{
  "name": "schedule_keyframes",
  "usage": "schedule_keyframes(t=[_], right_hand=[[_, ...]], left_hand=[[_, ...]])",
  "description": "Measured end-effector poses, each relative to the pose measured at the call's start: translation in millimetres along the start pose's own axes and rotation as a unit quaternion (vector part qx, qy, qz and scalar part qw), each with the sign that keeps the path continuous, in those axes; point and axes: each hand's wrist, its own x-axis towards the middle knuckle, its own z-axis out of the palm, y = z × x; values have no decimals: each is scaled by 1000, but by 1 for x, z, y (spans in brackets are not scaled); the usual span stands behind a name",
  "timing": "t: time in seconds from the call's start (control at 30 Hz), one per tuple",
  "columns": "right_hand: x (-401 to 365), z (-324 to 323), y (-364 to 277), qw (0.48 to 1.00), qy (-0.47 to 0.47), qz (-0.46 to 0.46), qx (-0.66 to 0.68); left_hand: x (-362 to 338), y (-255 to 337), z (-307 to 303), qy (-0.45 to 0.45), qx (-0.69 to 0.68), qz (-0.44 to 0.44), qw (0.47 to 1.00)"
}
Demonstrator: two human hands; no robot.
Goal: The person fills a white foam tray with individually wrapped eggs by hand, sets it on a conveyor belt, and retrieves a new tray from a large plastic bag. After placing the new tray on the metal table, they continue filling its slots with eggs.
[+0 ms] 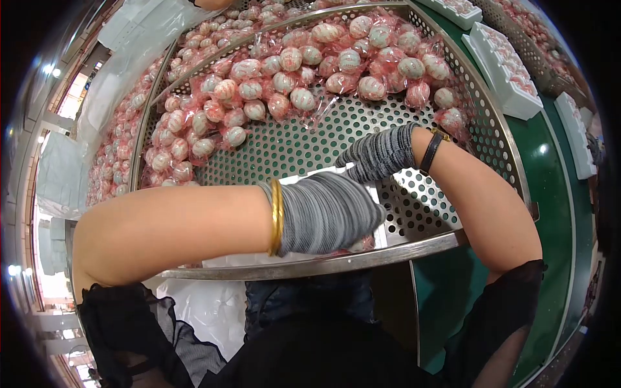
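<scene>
My left hand [330, 212], in a grey striped knit glove with a gold bracelet at the wrist, reaches across a white foam tray [381, 236] near the front of a perforated metal bin. Its back faces me and its fingers are hidden and smeared. My right hand [380, 154], in a darker striped glove with a black band at the wrist, points left over the tray's far side, close to my left hand. Its fingertips go out of sight, so a grip cannot be made out. Wrapped eggs [303, 99] in clear film with red print lie heaped at the bin's back and left.
The metal bin's front rim [349, 261] runs before my body. Filled white trays [501, 68] stand on a green surface [543, 149] at right. More wrapped eggs [119, 155] lie beyond the bin's left wall. Clear plastic sheeting [123, 71] hangs at far left.
</scene>
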Motion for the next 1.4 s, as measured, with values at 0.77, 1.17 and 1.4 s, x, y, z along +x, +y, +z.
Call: schedule_keyframes(t=[0.77,1.17,1.4], right_hand=[[2,-5,-3,997,-25,41,56],[-5,-23,-15,962,237,81,113],[-20,-23,-32,909,255,-297,144]], left_hand=[[-209,-96,61,351,-282,-331,829],[-186,-164,24,423,-184,-331,823],[-182,-124,5,431,32,-195,880]])
